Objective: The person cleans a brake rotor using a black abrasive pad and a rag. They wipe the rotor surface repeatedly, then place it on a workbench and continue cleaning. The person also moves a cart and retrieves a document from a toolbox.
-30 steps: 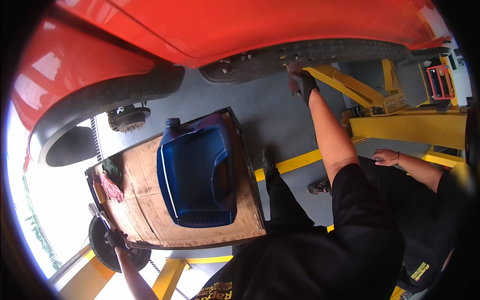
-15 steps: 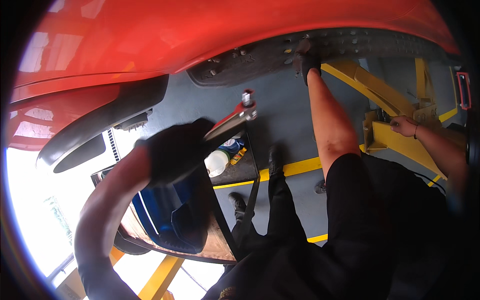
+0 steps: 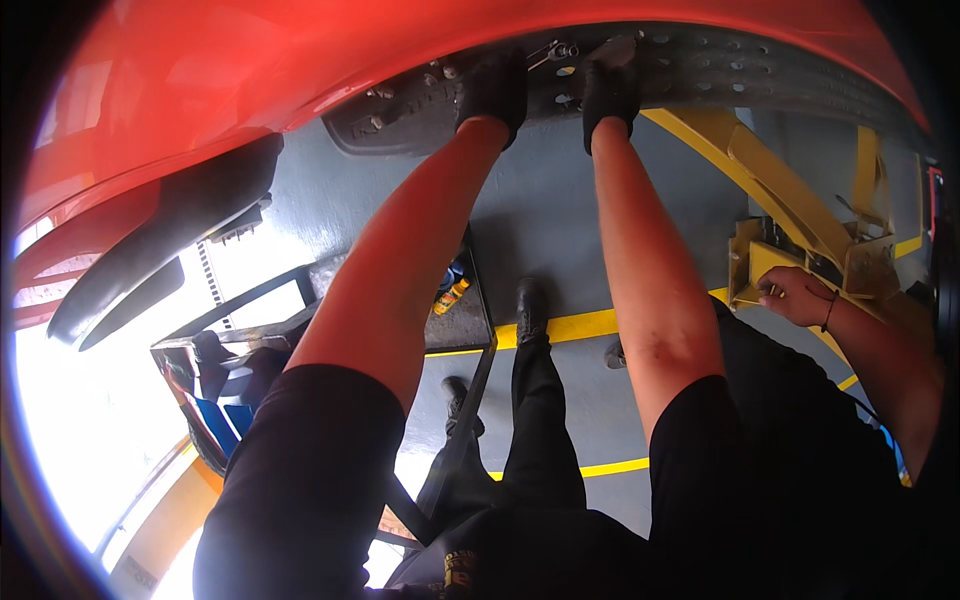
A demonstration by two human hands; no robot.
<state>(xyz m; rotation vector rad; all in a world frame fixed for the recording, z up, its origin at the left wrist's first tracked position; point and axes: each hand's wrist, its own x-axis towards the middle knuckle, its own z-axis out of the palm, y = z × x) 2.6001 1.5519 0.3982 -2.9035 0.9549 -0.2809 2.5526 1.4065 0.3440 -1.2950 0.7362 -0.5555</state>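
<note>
Both my arms reach up to a black perforated step board (image 3: 700, 72) running along the underside of a red vehicle body (image 3: 330, 60). My left hand (image 3: 493, 90), in a black glove, is closed around a ratchet wrench (image 3: 560, 50); its shiny head points right, against the board. Just right of that head, my gloved right hand (image 3: 611, 85) is up against the board. Its fingers are dark and partly hidden, so their grip does not show. Several bolts or fasteners (image 3: 432, 78) stick out of the board left of my left hand.
Another person's hand (image 3: 795, 297) comes in at the right, beside a yellow lift arm (image 3: 770, 185). Below my left arm stands a tool cart (image 3: 465, 325) carrying a yellow bottle (image 3: 451, 296). A dark wheel-arch edge (image 3: 215, 225) hangs at the left.
My left hand has gone up and right from over the cart, bringing the ratchet wrench to the board beside my right hand. The view has shifted slightly.
</note>
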